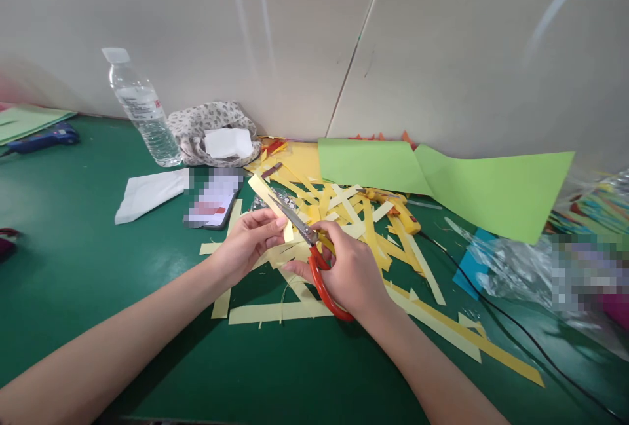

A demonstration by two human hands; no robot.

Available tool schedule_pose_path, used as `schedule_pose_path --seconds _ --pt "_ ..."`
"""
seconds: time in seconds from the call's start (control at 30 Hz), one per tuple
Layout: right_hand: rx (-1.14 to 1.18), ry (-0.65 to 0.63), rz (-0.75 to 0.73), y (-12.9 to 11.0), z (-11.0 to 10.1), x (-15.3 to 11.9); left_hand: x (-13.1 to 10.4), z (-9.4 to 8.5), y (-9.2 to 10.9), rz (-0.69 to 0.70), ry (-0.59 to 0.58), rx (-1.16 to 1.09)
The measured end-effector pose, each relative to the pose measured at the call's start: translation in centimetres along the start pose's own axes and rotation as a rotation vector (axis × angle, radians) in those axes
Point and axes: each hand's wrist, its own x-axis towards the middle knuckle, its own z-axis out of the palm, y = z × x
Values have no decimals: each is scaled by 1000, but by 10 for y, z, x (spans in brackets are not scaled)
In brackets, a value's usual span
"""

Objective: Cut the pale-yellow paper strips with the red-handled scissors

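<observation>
My left hand (254, 241) pinches a pale yellow paper strip (268, 197) between thumb and fingers. The strip slants up and to the left, above the table. Red-handled scissors (318, 274) are in my right hand (351, 264), with its fingers at the handle loops. Their metal blades (293, 217) point up and left and lie against the strip; whether they have cut into it I cannot tell. Beneath and behind both hands, a loose heap of yellow and cream paper strips (376, 235) covers the middle of the green table.
Left of the heap are a phone (215, 199), a white tissue (150, 194), a water bottle (145, 110) and a patterned pouch (213, 117). A yellow glue gun (405, 215) trails a black cord rightward. Green sheets (373, 163) lean at the back; plastic wrap (521, 274) lies right.
</observation>
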Motion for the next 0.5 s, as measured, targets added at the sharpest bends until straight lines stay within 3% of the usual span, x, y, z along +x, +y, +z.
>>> schedule_pose_path --seconds 0.33,0.5 --pt "-7 43 -1 1 2 0 -1 2 0 29 -33 7" --pt "-5 15 12 1 2 0 0 1 7 132 45 -22"
